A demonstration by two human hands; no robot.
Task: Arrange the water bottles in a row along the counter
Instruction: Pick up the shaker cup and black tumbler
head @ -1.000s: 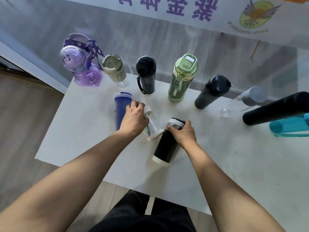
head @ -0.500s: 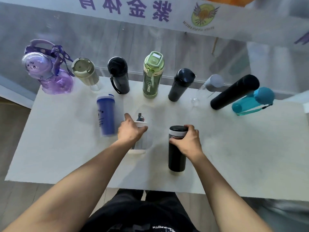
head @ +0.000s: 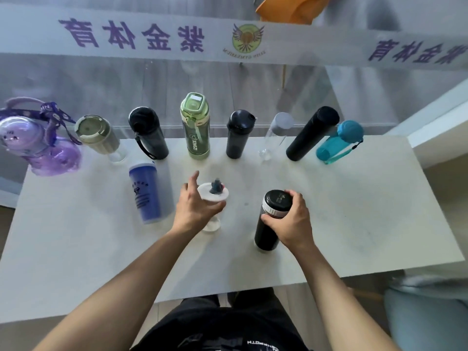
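Note:
My left hand [head: 195, 209] grips a small clear bottle with a white lid [head: 213, 194], standing upright mid-counter. My right hand [head: 291, 220] holds a black flask with a silver ring [head: 267, 224], also upright. A blue bottle [head: 145, 192] stands to the left of my left hand. Along the counter's far edge stand several bottles in a row: purple [head: 38, 145], beige [head: 97, 135], black with strap [head: 149, 134], green [head: 195, 125], dark [head: 238, 134], clear with grey cap [head: 277, 134], tall black [head: 312, 134], teal [head: 339, 143].
The white counter [head: 354, 224] backs onto a glass wall with a banner of purple characters [head: 131, 35]. A white ledge [head: 440, 133] adjoins the far right corner. The counter's near edge runs just in front of my body.
Both bottles that lay tilted under my hands now stand upright. My view has shifted right and back, bringing the whole back row into sight.

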